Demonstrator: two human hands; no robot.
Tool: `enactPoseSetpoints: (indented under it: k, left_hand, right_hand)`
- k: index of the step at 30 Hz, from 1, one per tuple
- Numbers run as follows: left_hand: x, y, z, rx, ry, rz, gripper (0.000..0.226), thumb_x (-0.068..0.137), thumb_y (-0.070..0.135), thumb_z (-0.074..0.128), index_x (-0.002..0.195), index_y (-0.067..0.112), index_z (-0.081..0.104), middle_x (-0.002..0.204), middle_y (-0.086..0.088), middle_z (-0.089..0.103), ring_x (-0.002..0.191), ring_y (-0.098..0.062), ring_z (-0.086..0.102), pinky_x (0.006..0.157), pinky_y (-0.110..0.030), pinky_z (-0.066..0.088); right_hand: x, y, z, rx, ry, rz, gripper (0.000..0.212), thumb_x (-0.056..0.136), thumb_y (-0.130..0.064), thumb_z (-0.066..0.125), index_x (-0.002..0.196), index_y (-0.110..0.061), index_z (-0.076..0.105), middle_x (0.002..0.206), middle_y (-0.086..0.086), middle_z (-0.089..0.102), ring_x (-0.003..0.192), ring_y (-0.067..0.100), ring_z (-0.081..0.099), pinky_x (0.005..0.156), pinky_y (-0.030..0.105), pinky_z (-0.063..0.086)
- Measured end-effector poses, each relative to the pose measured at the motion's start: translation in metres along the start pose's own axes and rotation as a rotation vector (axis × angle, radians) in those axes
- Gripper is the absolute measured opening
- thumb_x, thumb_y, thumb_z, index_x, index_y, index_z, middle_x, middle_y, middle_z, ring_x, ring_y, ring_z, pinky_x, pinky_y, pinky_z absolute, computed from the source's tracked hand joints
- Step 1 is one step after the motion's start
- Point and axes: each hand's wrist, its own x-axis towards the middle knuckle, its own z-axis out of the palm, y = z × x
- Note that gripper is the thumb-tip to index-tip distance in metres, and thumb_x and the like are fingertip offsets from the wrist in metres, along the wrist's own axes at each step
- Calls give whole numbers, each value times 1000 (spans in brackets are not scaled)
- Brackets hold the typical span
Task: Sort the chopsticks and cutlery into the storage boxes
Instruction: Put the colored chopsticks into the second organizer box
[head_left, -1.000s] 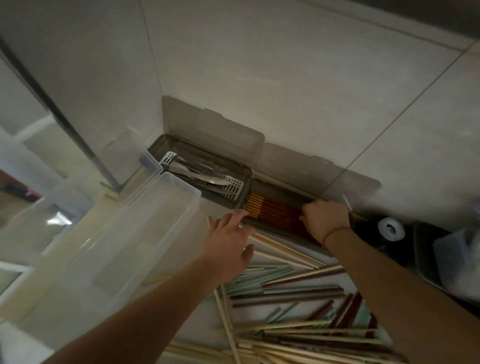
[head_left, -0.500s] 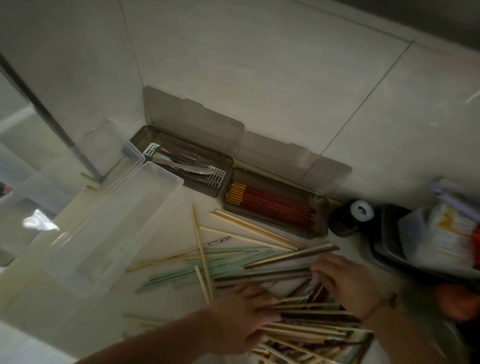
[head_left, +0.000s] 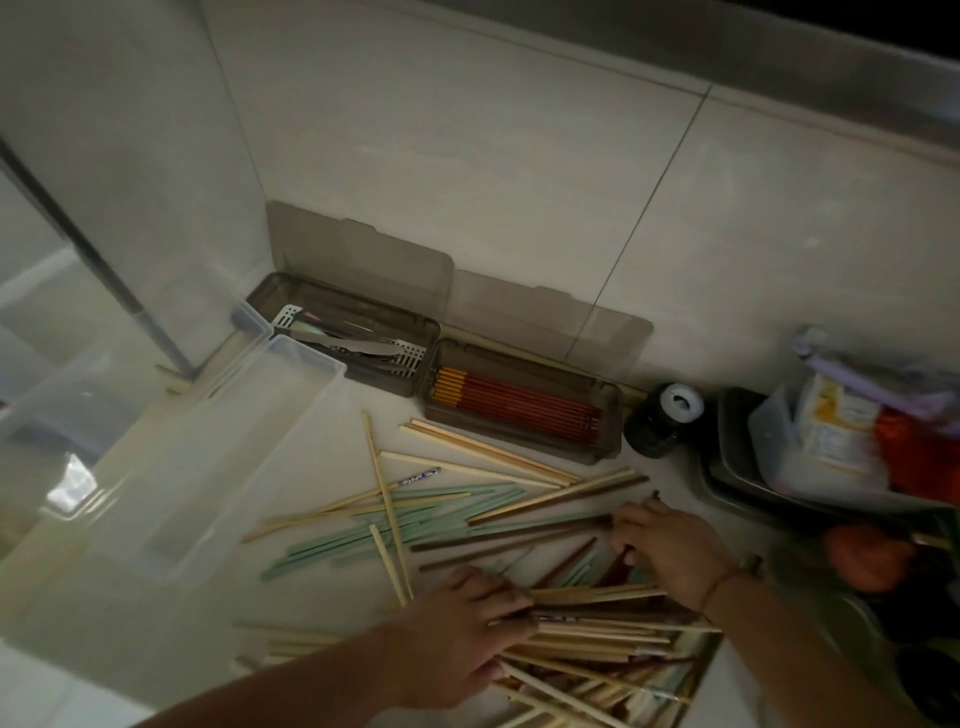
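A loose heap of chopsticks (head_left: 467, 509), some pale wood, some mint green, some dark brown, covers the counter in front of me. My left hand (head_left: 457, 634) rests on the near pile of wooden chopsticks (head_left: 602, 629). My right hand (head_left: 670, 551) reaches into the heap, its fingers curled round dark red-brown chopsticks (head_left: 615, 566). Against the wall stand two grey storage boxes with lids up: the left box (head_left: 260, 299) holds metal cutlery (head_left: 353, 345), the right box (head_left: 613, 415) holds red chopsticks with yellow ends (head_left: 514, 397).
A large clear plastic bin (head_left: 218, 447) stands at the left. A dark jar with a white cap (head_left: 662, 421) sits right of the boxes. Beside it is a grey tray (head_left: 727, 457) with a container of packets (head_left: 831, 431). A tiled wall closes off the back.
Both hands have pulled back from the red-chopstick box to the loose heap near me. My view has tilted down and shifted right.
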Motion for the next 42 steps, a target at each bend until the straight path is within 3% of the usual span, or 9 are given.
enactPoseSetpoints:
  k: [2,5,11,15,20,24,30,33,42]
  left_hand:
    - [-3,-1,0,10,-13,-6,56,80,58,49,132,37,49,139,11,51,120,-12,51,102,-34,44]
    - [-7,-2,-1,11,-8,-9,53,82,57,47,131,38,51,141,13,49,120,-10,51,102,-33,44]
    - [-15,-5,0,16,25,19,48,86,51,50,130,34,52,141,14,48,121,-12,49,107,-35,33]
    - [-15,-7,0,-19,34,37,41,89,49,50,128,36,52,141,14,47,124,-13,48,108,-36,27]
    - [-4,-18,-10,-63,155,-23,38,92,53,51,127,39,52,145,13,43,134,-15,39,112,-41,33]
    - [11,-45,-37,-157,343,-273,42,89,41,56,129,29,53,148,4,41,135,-22,39,109,-47,36]
    - [23,-94,-72,-33,143,-650,64,97,51,35,153,27,17,163,3,1,150,-24,2,120,-51,5]
    - [24,-104,-77,-53,55,-692,68,99,53,32,155,25,6,163,4,-3,149,-20,-8,119,-52,-2]
    - [23,-107,-70,-51,17,-687,61,97,51,40,150,26,26,163,2,-7,148,-20,-14,118,-53,-1]
  right_hand:
    - [-5,5,-8,17,-37,79,21,83,-23,65,99,-37,61,109,-21,54,101,5,50,80,21,46]
    - [-16,19,-19,55,-27,176,18,86,-22,63,97,-36,61,102,-20,52,90,-1,48,72,7,32]
    - [-46,24,-76,-115,246,271,35,55,0,84,73,-23,65,79,-1,60,65,23,59,48,29,46]
    - [-61,9,-135,-280,397,307,14,68,-9,76,76,-19,70,80,4,65,62,29,59,49,27,40]
    - [-33,-8,-150,-96,621,431,3,82,-15,71,84,-17,72,93,5,65,60,27,61,50,27,44]
    - [19,-19,-127,55,548,514,7,86,-25,67,88,-22,74,93,4,61,68,27,60,55,26,40]
    - [102,-32,-97,-33,198,491,17,96,-38,47,97,-34,63,104,-4,62,85,20,61,58,25,34]
    - [129,-30,-89,-83,141,470,17,96,-40,46,98,-32,61,101,-4,64,86,21,61,62,26,42]
    - [160,-14,-71,-262,-71,385,21,93,-37,48,98,-24,63,95,1,66,86,21,61,69,29,51]
